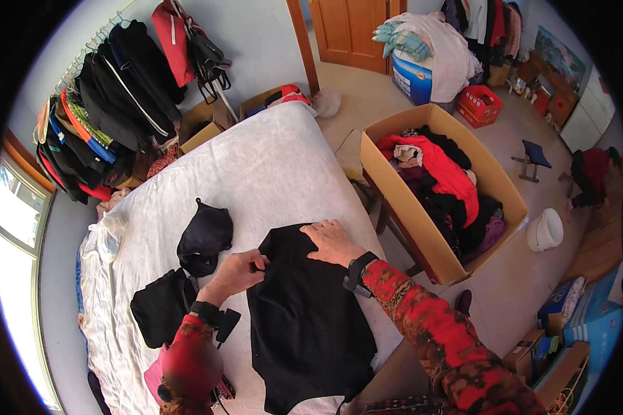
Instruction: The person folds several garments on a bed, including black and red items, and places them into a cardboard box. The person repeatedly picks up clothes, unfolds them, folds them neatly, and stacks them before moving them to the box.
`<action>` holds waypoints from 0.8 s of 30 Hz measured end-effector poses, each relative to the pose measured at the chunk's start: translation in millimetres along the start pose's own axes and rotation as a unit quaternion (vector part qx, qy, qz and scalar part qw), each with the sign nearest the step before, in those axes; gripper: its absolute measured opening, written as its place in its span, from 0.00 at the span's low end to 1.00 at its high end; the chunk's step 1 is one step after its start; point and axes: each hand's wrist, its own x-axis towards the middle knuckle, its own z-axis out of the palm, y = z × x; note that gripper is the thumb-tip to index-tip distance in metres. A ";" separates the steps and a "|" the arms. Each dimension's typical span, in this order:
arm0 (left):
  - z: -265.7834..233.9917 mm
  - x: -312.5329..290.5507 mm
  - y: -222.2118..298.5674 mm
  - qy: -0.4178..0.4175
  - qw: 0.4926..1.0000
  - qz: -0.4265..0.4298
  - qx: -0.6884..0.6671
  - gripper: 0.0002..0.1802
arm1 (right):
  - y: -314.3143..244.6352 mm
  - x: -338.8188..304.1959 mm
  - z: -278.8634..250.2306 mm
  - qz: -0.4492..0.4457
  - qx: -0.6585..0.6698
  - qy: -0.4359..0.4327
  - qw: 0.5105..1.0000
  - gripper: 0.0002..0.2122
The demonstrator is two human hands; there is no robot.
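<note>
A black garment (308, 321) lies spread flat on the bed (256, 155) in front of me, its lower end toward my body. My left hand (239, 275) is closed at its upper left edge, thumb and fingers pinching the cloth. Across its upper right corner rests my right hand (331, 242), with the fingers stretched out and apart on the fabric. A black bra (206, 235) lies on the sheet just beyond my left hand. Left of my wrist is a folded black cloth (160, 308). Something pink (154, 373) shows partly behind my left forearm.
A large cardboard box (432, 259) full of clothes stands right of the bed. Jackets (121, 83) hang on a rail at the far left. On the floor are a white bucket (545, 230), a small stool (533, 158) and a red carton (479, 106). Another person (592, 176) bends at the far right.
</note>
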 end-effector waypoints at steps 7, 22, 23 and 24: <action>2.0 -2.1 29.2 -0.080 0.973 0.019 0.215 0.09 | 15.7 -10.9 -14.4 0.003 -0.006 -0.097 0.995 0.15; -41.3 -57.8 10.8 -0.012 0.826 0.043 0.562 0.12 | 7.4 -124.1 -70.4 -0.060 0.111 -0.116 0.985 0.16; -42.1 -65.0 14.8 -0.003 0.820 0.049 0.571 0.11 | 0.9 -134.5 -72.9 -0.063 0.114 -0.113 0.985 0.17; -43.1 -71.5 18.8 0.007 0.814 0.056 0.578 0.11 | -4.7 -145.0 -75.6 -0.075 0.112 -0.101 0.986 0.17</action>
